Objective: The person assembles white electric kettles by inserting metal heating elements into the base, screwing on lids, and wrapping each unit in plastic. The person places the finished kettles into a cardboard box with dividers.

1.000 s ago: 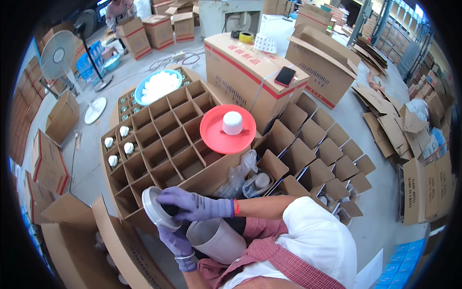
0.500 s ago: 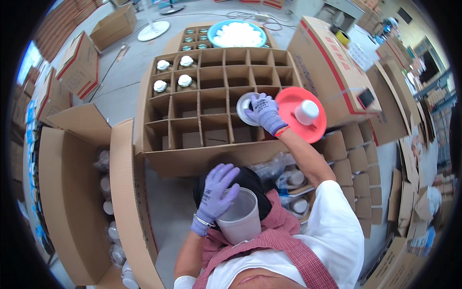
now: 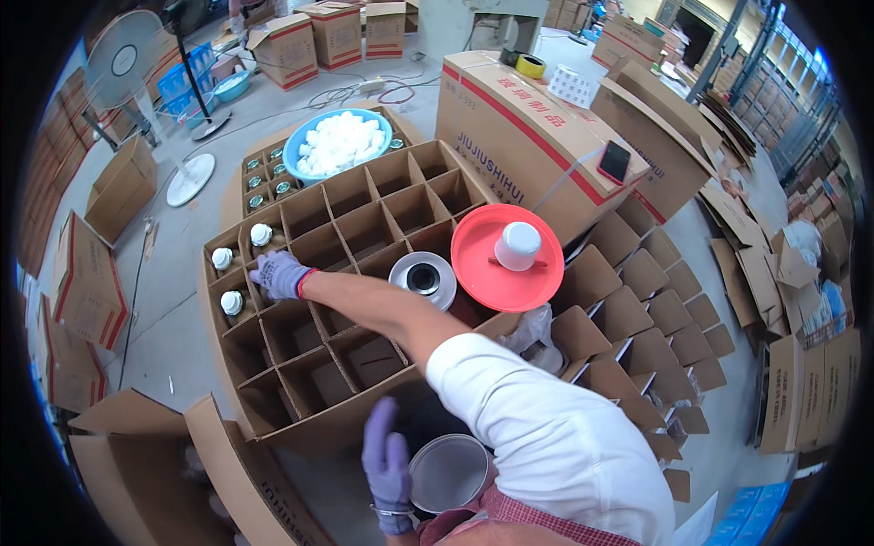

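My right hand (image 3: pixel 279 275), in a purple glove, reaches far left across the divided carton (image 3: pixel 300 329). Its fingers curl over the compartment where a white-capped bottle stood in the earlier picture; the hand hides that bottle. Other white-capped bottles (image 3: pixel 261 235) stand upright in compartments around it. My left hand (image 3: pixel 389 464), also gloved, is raised with fingers stretched out and holds nothing. Beside it is a whitish plastic bucket (image 3: pixel 450 473) at my lap. A white round dish-like piece with a black ring (image 3: pixel 423 278) sits over the carton, left of a red plate (image 3: pixel 482 282) bearing a white cup (image 3: pixel 519 246).
Behind the carton, a blue basin (image 3: pixel 300 146) heaped with white pieces rests on another bottle carton. A large closed box (image 3: pixel 510 127) carries a phone (image 3: pixel 614 162) and tape rolls. An open box (image 3: pixel 137 473) stands left, folded cardboard dividers (image 3: pixel 628 328) right, a fan (image 3: pixel 127 64) far left.
My right hand has left the dish-like piece and moved left to a bottle compartment. The view has turned right. My left hand has shifted slightly off the bucket's side, fingers still outstretched.
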Demonstrator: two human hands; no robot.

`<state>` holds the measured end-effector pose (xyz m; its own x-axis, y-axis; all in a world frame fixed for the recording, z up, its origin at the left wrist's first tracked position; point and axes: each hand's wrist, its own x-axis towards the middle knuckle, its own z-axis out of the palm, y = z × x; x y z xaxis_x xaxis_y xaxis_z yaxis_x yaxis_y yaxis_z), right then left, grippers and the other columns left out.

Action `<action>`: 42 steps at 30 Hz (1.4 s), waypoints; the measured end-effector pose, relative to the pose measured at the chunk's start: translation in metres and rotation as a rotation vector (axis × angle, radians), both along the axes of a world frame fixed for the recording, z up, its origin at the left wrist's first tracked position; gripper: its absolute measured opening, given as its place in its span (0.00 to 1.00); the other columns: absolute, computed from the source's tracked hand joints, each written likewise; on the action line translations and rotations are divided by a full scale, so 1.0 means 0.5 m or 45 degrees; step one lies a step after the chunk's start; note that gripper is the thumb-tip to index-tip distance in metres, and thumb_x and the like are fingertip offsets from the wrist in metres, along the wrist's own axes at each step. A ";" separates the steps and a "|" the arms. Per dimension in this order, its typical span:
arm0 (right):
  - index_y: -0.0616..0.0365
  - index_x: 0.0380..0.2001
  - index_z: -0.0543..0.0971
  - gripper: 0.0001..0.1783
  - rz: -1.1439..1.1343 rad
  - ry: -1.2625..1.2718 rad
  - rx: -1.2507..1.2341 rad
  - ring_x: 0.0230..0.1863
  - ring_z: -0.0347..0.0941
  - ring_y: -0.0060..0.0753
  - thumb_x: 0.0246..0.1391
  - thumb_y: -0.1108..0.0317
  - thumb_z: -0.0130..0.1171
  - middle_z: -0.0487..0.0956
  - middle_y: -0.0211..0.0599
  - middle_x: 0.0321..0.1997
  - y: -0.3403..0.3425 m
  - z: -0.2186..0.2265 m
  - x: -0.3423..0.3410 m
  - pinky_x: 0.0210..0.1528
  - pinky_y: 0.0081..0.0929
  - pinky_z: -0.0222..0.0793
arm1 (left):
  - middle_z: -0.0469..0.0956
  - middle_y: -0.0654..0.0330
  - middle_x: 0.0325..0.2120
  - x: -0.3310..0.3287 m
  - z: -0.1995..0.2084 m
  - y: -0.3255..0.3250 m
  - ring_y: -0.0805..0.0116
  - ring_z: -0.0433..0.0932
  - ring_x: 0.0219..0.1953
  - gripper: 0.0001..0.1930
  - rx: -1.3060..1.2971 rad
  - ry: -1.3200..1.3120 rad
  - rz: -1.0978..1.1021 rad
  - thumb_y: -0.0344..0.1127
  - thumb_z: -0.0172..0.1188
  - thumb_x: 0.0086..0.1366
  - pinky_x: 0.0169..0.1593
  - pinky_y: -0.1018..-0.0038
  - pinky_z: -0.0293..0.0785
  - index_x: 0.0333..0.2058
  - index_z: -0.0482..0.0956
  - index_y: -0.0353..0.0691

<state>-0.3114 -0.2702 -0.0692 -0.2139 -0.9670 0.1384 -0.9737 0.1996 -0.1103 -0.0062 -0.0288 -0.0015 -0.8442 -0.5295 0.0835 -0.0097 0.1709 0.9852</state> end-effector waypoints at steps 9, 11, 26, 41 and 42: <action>0.52 0.35 0.78 0.21 0.655 0.157 -0.471 0.34 0.75 0.42 0.42 0.49 0.63 0.75 0.41 0.33 0.399 0.441 0.156 0.36 0.40 0.68 | 0.56 0.57 0.69 -0.072 -0.062 -0.203 0.55 0.60 0.68 0.38 0.905 0.486 0.087 0.62 0.48 0.70 0.66 0.50 0.63 0.71 0.52 0.48; 0.51 0.33 0.77 0.21 0.734 0.225 -0.647 0.36 0.71 0.39 0.42 0.47 0.63 0.73 0.37 0.36 0.491 0.419 0.210 0.37 0.38 0.64 | 0.58 0.58 0.68 -0.081 -0.042 -0.153 0.57 0.60 0.67 0.38 0.993 0.642 0.040 0.63 0.50 0.69 0.68 0.53 0.60 0.70 0.54 0.49; 0.58 0.66 0.65 0.33 0.158 -0.993 -0.863 0.70 0.57 0.52 0.61 0.58 0.59 0.61 0.52 0.69 1.056 0.044 0.402 0.72 0.45 0.52 | 0.69 0.48 0.58 0.090 0.084 0.004 0.59 0.69 0.60 0.35 -0.200 -0.041 0.057 0.33 0.59 0.57 0.65 0.67 0.62 0.63 0.63 0.28; 0.62 0.65 0.64 0.48 0.742 -1.295 -0.566 0.65 0.64 0.50 0.43 0.55 0.74 0.66 0.51 0.63 0.942 0.287 0.397 0.67 0.39 0.60 | 0.68 0.53 0.63 0.410 -0.189 0.168 0.58 0.71 0.62 0.27 0.837 0.047 0.158 0.42 0.51 0.72 0.64 0.59 0.69 0.66 0.62 0.40; 0.62 0.65 0.64 0.49 0.829 -1.269 -0.580 0.65 0.65 0.51 0.43 0.54 0.75 0.65 0.52 0.64 0.939 0.311 0.400 0.66 0.40 0.61 | 0.67 0.53 0.63 0.385 -0.159 0.167 0.58 0.70 0.62 0.27 1.441 0.192 0.197 0.44 0.49 0.73 0.65 0.59 0.69 0.66 0.61 0.41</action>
